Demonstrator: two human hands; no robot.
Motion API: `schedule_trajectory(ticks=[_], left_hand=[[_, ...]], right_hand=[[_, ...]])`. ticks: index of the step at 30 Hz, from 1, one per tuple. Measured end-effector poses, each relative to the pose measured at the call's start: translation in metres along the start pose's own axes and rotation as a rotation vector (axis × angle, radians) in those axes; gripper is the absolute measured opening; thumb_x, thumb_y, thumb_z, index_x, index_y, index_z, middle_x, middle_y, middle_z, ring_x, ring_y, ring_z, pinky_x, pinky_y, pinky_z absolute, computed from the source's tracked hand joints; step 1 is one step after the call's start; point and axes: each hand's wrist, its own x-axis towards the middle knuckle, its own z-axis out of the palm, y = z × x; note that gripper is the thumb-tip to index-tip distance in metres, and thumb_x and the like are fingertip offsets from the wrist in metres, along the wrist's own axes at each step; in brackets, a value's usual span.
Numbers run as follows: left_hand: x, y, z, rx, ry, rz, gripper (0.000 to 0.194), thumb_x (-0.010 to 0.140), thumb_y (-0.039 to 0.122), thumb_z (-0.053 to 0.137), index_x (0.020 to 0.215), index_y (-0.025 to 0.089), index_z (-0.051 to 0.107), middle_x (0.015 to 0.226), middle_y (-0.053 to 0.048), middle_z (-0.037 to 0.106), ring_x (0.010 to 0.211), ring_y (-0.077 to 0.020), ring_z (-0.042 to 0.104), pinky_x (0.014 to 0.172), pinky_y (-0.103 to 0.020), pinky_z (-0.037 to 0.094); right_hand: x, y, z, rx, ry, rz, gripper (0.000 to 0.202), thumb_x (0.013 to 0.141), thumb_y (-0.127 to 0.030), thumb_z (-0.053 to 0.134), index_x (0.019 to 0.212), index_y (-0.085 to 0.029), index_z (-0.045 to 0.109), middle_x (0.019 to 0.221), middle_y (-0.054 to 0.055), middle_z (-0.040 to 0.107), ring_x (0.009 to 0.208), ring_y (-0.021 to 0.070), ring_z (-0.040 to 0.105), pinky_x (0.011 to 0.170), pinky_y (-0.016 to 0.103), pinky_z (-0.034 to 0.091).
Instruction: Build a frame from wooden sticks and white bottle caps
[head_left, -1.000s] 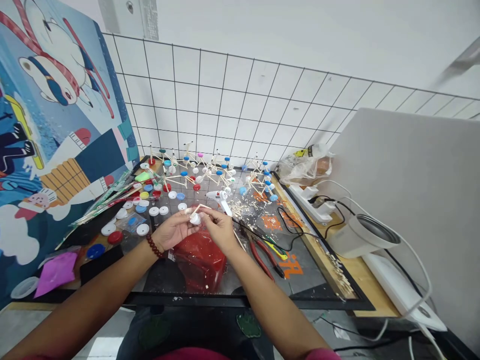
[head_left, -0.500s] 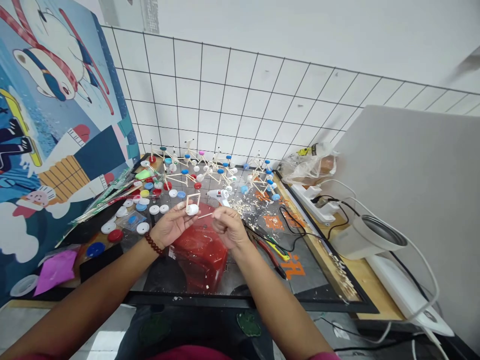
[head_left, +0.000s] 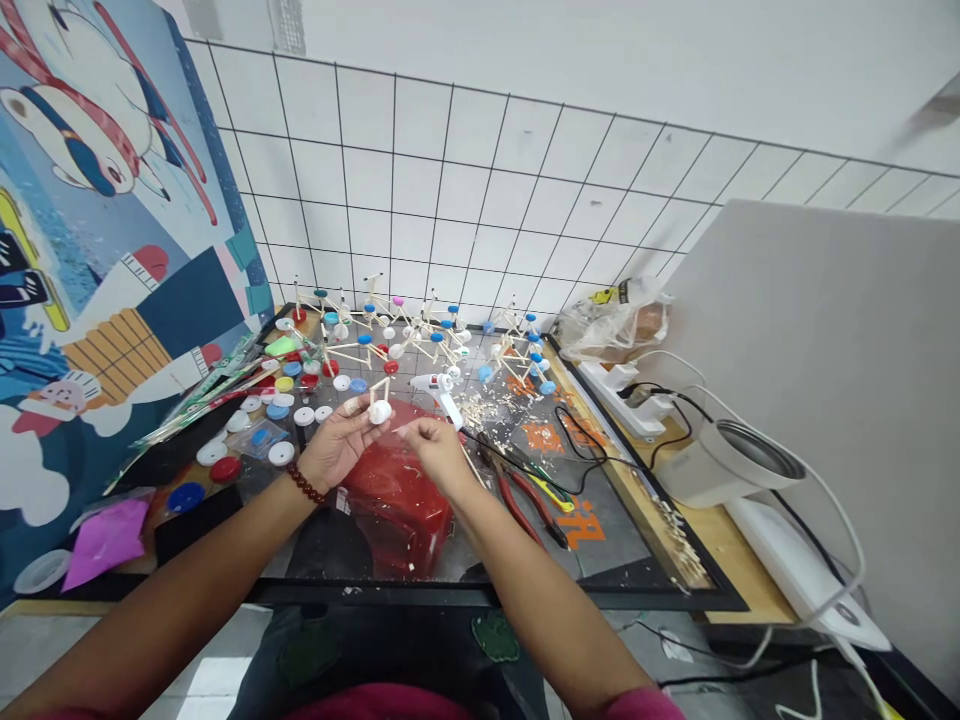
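Observation:
My left hand is closed at the fingertips on a small wooden-stick frame with a white bottle cap at its base. My right hand is pinched shut just to the right of the cap. A pale thin stick pokes out from its fingertips towards my left hand; most of it is hidden. Beyond my hands lies a white glue gun. Under them is a red stool-like shape seen at the table surface; I cannot tell whether it is a reflection.
Stick-and-cap models crowd the back of the table. Loose bottle caps lie on the left. Wood scraps, red-handled pliers, a yellow cutter and a black cable are on the right, beside a power strip.
My right hand has moved left, closer to the cap in my left hand. The stick frame has turned, so its two uprights now look closer together. The view has shifted slightly.

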Motion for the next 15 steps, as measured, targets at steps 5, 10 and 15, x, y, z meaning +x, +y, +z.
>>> schedule_trajectory(ticks=[5, 10, 15], left_hand=[[0.007, 0.002, -0.006, 0.114, 0.293, 0.257, 0.038, 0.066, 0.004, 0.078, 0.099, 0.018, 0.065, 0.086, 0.002, 0.066, 0.082, -0.0109, 0.067, 0.084, -0.025, 0.054], [0.004, 0.003, -0.001, 0.288, 0.341, 0.476, 0.064, 0.055, 0.003, 0.084, 0.112, 0.025, 0.062, 0.093, 0.003, 0.059, 0.09, -0.0103, 0.063, 0.084, -0.019, 0.05], [-0.002, -0.002, 0.005, 0.349, 0.278, 0.432, 0.072, 0.052, 0.006, 0.086, 0.117, 0.024, 0.061, 0.11, -0.002, 0.061, 0.098, -0.014, 0.062, 0.085, -0.021, 0.051]], right_hand=[[0.005, -0.03, -0.028, 0.33, 0.256, -0.108, 0.035, 0.065, -0.054, 0.075, 0.069, -0.021, 0.063, 0.053, -0.005, 0.045, 0.049, 0.0093, 0.033, 0.048, 0.025, 0.029], [0.003, -0.044, -0.048, 0.437, 0.029, -0.092, 0.04, 0.061, -0.053, 0.081, 0.058, -0.022, 0.055, 0.047, -0.008, 0.033, 0.044, 0.0072, 0.025, 0.045, 0.024, 0.024], [-0.001, -0.023, -0.021, 0.143, -0.206, 0.085, 0.035, 0.053, -0.041, 0.087, 0.07, -0.019, 0.065, 0.057, -0.006, 0.054, 0.052, 0.0079, 0.043, 0.052, 0.023, 0.033]])
